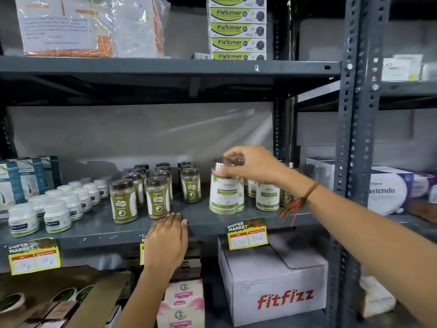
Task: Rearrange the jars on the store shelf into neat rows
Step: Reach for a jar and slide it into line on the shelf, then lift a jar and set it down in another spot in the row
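A tall clear jar with a white and green label (223, 195) stands on the grey middle shelf (203, 220), right of centre. My right hand (250, 165) grips it from above by its silver lid. More jars of the same kind (267, 197) stand behind and to its right. Dark-lidded jars with green labels (157, 197) stand in loose rows at the shelf's centre. Small white jars (56, 216) line up in rows on the left. My left hand (166, 242) rests flat on the shelf's front edge, fingers together, holding nothing.
Teal boxes (21, 178) stand at the far left of the shelf. Yellow price tags (247, 235) hang from the front edge. A fitfizz carton (274, 285) and pink boxes (182, 301) sit below. Fleximer boxes (237, 28) are stacked above. A perforated upright (354, 138) bounds the right side.
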